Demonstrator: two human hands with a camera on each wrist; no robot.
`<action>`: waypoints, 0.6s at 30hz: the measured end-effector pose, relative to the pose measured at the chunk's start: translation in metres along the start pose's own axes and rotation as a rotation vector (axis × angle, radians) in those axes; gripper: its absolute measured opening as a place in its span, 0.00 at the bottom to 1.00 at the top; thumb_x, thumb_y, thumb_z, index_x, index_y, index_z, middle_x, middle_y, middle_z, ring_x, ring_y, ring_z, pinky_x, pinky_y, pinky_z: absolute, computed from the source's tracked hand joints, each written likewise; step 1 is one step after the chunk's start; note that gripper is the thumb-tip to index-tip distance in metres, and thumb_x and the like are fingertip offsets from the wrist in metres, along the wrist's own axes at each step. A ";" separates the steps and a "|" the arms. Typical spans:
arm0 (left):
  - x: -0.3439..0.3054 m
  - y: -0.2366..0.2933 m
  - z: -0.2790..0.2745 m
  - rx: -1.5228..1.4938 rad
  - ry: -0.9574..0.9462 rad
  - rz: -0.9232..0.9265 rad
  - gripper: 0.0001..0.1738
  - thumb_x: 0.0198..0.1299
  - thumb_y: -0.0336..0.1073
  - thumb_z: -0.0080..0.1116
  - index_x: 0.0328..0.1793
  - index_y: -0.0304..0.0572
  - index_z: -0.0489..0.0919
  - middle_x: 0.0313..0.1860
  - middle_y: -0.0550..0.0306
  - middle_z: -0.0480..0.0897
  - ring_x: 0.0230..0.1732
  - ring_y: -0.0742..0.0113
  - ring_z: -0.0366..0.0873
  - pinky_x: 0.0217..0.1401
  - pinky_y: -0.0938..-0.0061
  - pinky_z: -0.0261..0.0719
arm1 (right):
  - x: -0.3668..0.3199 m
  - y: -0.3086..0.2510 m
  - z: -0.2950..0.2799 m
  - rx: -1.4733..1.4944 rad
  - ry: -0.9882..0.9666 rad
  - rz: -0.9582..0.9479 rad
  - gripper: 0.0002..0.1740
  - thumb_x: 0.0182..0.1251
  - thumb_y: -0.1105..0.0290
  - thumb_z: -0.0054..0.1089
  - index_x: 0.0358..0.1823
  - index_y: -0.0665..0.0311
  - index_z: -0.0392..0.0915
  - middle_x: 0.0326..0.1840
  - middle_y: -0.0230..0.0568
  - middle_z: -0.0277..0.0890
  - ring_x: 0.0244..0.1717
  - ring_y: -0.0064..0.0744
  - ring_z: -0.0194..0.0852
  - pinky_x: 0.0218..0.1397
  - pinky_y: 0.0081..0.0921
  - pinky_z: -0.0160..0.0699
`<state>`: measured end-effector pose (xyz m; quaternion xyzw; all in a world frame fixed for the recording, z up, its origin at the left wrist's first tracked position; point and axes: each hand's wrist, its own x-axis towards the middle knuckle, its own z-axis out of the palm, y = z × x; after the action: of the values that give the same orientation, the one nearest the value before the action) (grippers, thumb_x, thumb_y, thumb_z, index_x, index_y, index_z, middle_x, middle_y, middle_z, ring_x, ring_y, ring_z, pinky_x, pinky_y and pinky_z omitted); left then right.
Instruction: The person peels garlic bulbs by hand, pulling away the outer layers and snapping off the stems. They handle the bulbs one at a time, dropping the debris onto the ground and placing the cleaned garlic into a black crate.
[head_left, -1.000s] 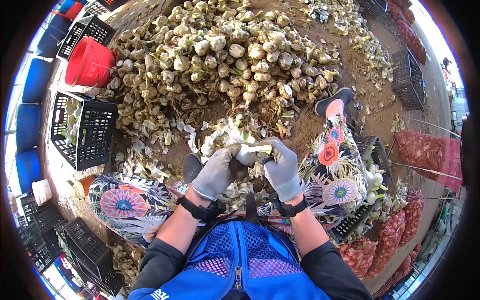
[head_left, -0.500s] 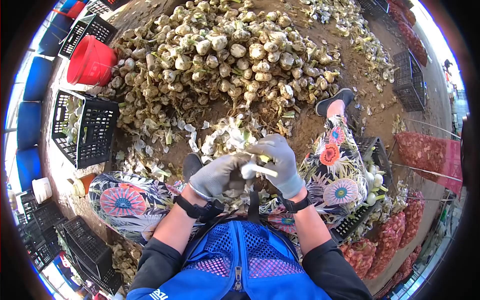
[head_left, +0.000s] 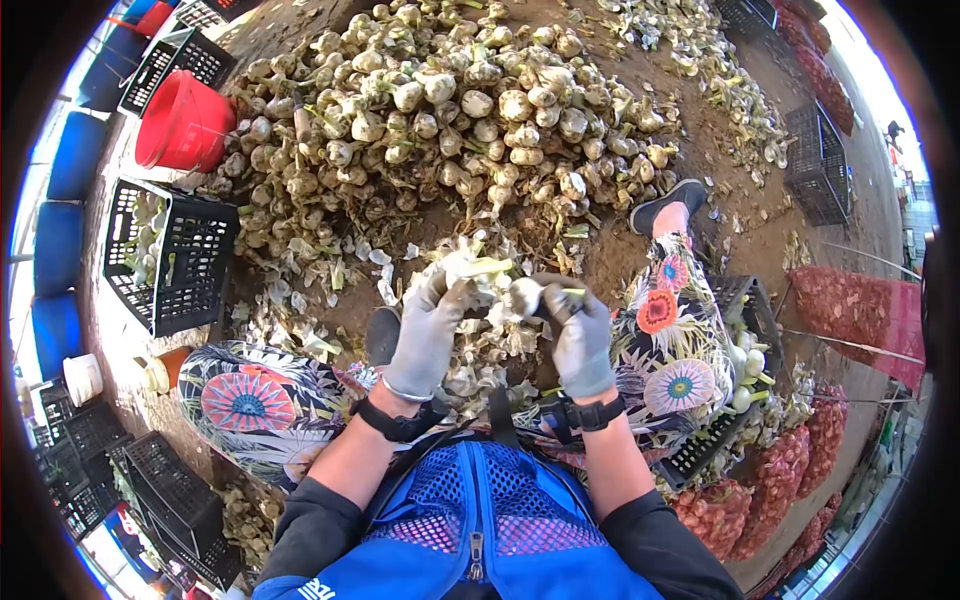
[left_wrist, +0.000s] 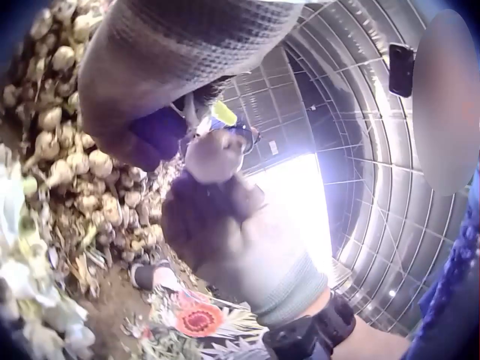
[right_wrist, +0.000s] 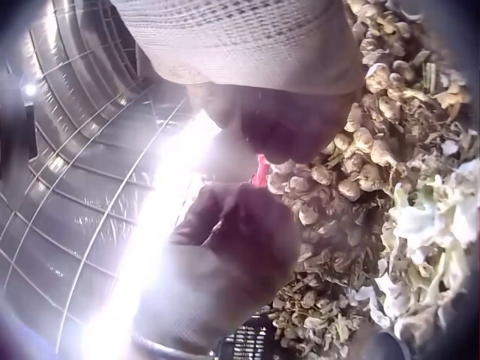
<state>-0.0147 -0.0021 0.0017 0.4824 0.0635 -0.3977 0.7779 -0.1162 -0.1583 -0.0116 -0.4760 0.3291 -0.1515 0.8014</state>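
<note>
In the head view my gloved right hand (head_left: 585, 340) holds a garlic bulb (head_left: 525, 297) by its stem. The pale bulb points left, toward the other hand, and the stem's cut yellow-green end (head_left: 572, 292) sticks out past the fingers. My gloved left hand (head_left: 425, 345), its fingers bent inward, pinches a yellow-green strip of garlic husk (head_left: 485, 267) at its fingertips. A small gap separates it from the bulb. Up close in the left wrist view, the bulb (left_wrist: 214, 156) sits above the right hand's fingers (left_wrist: 217, 217). Below both hands lies a heap of peeled husks (head_left: 490, 345).
A large pile of unpeeled garlic (head_left: 450, 110) spreads ahead. To the left stand a red bucket (head_left: 180, 125) and a black crate (head_left: 195, 260) of garlic. Another crate (head_left: 700, 450) with white bulbs is beside the right leg. Red net bags (head_left: 780, 480) lie farther right.
The hands were close together around the bulb and have moved apart. The left hand drew away leftward with a husk strip; the right hand kept the bulb and turned it.
</note>
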 end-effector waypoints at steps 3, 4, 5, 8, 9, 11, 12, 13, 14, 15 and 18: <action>-0.008 0.019 -0.003 0.317 0.012 0.118 0.17 0.74 0.43 0.56 0.56 0.35 0.81 0.44 0.59 0.86 0.45 0.73 0.81 0.54 0.77 0.78 | 0.007 -0.003 -0.020 0.150 0.071 0.126 0.15 0.74 0.70 0.59 0.55 0.72 0.79 0.48 0.45 0.84 0.44 0.32 0.85 0.43 0.26 0.86; -0.004 0.014 -0.016 0.317 0.011 0.117 0.17 0.74 0.43 0.56 0.56 0.35 0.81 0.44 0.59 0.86 0.45 0.73 0.81 0.54 0.77 0.78 | 0.006 -0.005 -0.020 0.150 0.073 0.126 0.15 0.74 0.70 0.59 0.55 0.72 0.79 0.48 0.45 0.84 0.44 0.32 0.85 0.43 0.26 0.86; 0.004 0.003 -0.037 0.726 -0.099 0.199 0.17 0.73 0.45 0.57 0.53 0.37 0.82 0.43 0.56 0.85 0.43 0.64 0.82 0.50 0.73 0.78 | 0.003 -0.009 -0.020 0.114 0.025 0.081 0.14 0.74 0.70 0.59 0.55 0.72 0.80 0.46 0.42 0.83 0.43 0.32 0.86 0.43 0.23 0.86; 0.003 0.007 -0.028 1.249 -0.143 0.320 0.14 0.68 0.45 0.61 0.44 0.42 0.84 0.40 0.46 0.81 0.40 0.46 0.81 0.45 0.62 0.77 | 0.000 -0.014 -0.013 0.000 -0.079 -0.040 0.13 0.73 0.75 0.59 0.55 0.73 0.80 0.46 0.38 0.82 0.42 0.31 0.86 0.45 0.21 0.83; 0.003 0.005 -0.025 1.211 -0.089 0.379 0.12 0.67 0.43 0.60 0.46 0.42 0.84 0.40 0.47 0.81 0.41 0.46 0.81 0.46 0.62 0.78 | -0.003 -0.016 -0.010 -0.130 -0.098 -0.077 0.13 0.72 0.77 0.59 0.55 0.72 0.80 0.48 0.37 0.81 0.41 0.31 0.86 0.45 0.21 0.82; 0.007 0.004 -0.022 1.238 -0.024 0.556 0.15 0.65 0.37 0.59 0.55 0.40 0.81 0.43 0.48 0.83 0.45 0.52 0.83 0.48 0.65 0.80 | -0.010 -0.025 0.002 -0.383 -0.133 -0.221 0.15 0.67 0.84 0.58 0.55 0.70 0.80 0.55 0.39 0.79 0.46 0.33 0.85 0.51 0.24 0.79; 0.007 0.005 -0.019 1.237 -0.021 0.559 0.15 0.65 0.37 0.59 0.55 0.40 0.81 0.43 0.48 0.83 0.45 0.52 0.83 0.48 0.65 0.80 | -0.009 -0.024 0.004 -0.384 -0.136 -0.222 0.15 0.67 0.84 0.58 0.55 0.70 0.80 0.55 0.39 0.79 0.46 0.33 0.85 0.51 0.24 0.79; 0.003 0.016 -0.006 1.076 -0.027 0.342 0.18 0.65 0.37 0.60 0.58 0.37 0.79 0.45 0.49 0.84 0.46 0.58 0.83 0.48 0.68 0.80 | -0.008 -0.023 0.006 -0.527 -0.177 -0.381 0.16 0.66 0.85 0.58 0.55 0.69 0.81 0.56 0.41 0.79 0.51 0.35 0.83 0.55 0.25 0.78; 0.000 0.021 0.002 0.909 -0.032 0.130 0.21 0.64 0.36 0.60 0.61 0.34 0.77 0.46 0.50 0.85 0.47 0.63 0.83 0.48 0.71 0.80 | -0.008 -0.022 0.009 -0.669 -0.219 -0.540 0.18 0.64 0.86 0.58 0.54 0.67 0.81 0.56 0.42 0.80 0.56 0.36 0.80 0.58 0.26 0.77; 0.007 0.005 -0.007 0.730 -0.080 0.107 0.22 0.64 0.33 0.58 0.62 0.27 0.75 0.46 0.51 0.85 0.46 0.74 0.81 0.45 0.77 0.80 | -0.012 -0.023 0.013 -0.674 -0.226 -0.508 0.20 0.61 0.86 0.60 0.54 0.65 0.82 0.55 0.44 0.80 0.61 0.38 0.75 0.62 0.28 0.74; 0.009 0.006 -0.002 0.657 -0.150 0.023 0.21 0.65 0.32 0.56 0.61 0.26 0.75 0.43 0.53 0.86 0.43 0.76 0.81 0.45 0.78 0.79 | -0.012 -0.023 0.021 -0.823 -0.317 -0.639 0.19 0.61 0.86 0.60 0.53 0.64 0.83 0.54 0.43 0.81 0.60 0.39 0.76 0.62 0.29 0.74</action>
<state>-0.0046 -0.0040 0.0004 0.6775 -0.1312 -0.4224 0.5877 -0.1094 -0.1494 0.0194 -0.8437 0.0750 -0.1726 0.5027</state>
